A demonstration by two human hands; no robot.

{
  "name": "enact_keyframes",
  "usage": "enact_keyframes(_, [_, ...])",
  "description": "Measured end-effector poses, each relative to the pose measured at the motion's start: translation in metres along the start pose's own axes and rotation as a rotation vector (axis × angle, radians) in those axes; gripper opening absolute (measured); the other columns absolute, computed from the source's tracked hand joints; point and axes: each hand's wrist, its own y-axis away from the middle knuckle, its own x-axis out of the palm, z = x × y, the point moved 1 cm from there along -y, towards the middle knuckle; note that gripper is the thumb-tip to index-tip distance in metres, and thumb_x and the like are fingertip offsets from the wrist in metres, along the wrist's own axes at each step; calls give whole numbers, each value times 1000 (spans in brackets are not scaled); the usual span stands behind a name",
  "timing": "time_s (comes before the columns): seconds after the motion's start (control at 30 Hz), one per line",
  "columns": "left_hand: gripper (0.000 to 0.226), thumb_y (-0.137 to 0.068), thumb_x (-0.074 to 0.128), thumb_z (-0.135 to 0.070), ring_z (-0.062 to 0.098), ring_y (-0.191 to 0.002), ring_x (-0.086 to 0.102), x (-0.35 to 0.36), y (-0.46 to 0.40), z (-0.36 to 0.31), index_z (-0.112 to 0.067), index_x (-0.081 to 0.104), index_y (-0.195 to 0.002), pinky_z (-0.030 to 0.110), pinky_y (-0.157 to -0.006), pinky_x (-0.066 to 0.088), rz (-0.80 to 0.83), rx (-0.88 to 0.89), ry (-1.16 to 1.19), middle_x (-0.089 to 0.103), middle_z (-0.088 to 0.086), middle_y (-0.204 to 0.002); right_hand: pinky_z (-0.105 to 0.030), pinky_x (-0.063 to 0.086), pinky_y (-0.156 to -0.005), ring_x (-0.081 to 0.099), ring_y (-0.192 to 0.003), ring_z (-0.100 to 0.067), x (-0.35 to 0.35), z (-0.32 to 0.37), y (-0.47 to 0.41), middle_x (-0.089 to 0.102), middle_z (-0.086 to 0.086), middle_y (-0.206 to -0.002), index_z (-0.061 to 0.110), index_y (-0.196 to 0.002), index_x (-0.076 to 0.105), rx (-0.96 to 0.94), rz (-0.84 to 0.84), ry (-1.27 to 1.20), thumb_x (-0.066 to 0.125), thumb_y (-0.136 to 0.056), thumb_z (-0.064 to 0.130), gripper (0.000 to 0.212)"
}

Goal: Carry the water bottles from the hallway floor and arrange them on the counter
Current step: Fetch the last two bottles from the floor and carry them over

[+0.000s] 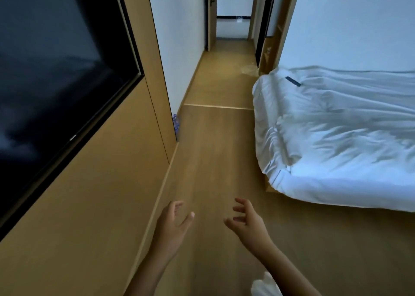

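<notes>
Wood hallway floor (215, 161); water bottle (175, 124) against wall; both hands empty.

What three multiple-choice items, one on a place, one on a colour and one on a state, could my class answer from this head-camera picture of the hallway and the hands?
1. Where does the water bottle stand?
A. On the bed
B. On the floor by the left wall
C. In a hand

2. What colour is the bedding?
A. White
B. Red
C. Black

3. In what state are the left hand and the right hand?
A. Both grip bottles
B. One presses the television
C. Both are empty, fingers loosely curled

Answers:
1 B: the bottle shows at the corner where the wood panel meets the white wall, on the floor.
2 A: the rumpled cover is white throughout.
3 C: nothing lies in either hand, and both hang over bare floor.
</notes>
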Motion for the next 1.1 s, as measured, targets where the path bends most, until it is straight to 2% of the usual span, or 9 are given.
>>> enact_keyframes(0.3, [42,-91,63,-37,10,-126,44,31,-190,-43,-30,47,-129,25,-96,39,98,18,-13,47,-10,-135,-18,52,-76,60,-102,-6,-20,30,-190,52,10,-120,34,-136,38,39,-18,26,75,-83,38,64])
enact_keyframes(0.53, [42,-90,66,-29,18,-129,46,26,-377,-78,-20,50,-129,28,-100,41,100,16,-15,49,1,-139,-28,56,-84,62,-100,-9,-21,95,-364,55,4,-121,27,-138,41,44,-70,51,75,-84,32,64])
enact_keyframes(0.9, [41,-90,66,-34,14,-127,48,18,-608,-110,-26,50,-127,23,-92,39,89,-11,-24,52,-3,-136,-26,57,-84,61,-106,-11,-33,168,-578,53,3,-128,26,-142,37,58,1,54,73,-87,28,66])
enact_keyframes(1.03, [42,-89,66,-34,13,-126,48,37,-688,-119,-25,50,-128,23,-92,39,73,-40,4,52,-4,-134,-33,57,-90,61,-109,-14,-42,185,-673,52,0,-132,25,-143,36,59,61,65,72,-88,26,66])
enact_keyframes(1.1, [43,-89,66,-34,11,-125,48,48,-735,-126,-26,49,-128,22,-92,38,58,-66,11,52,-4,-135,-32,57,-89,61,-109,-14,-47,193,-729,52,0,-132,25,-143,36,56,71,100,71,-88,27,66])
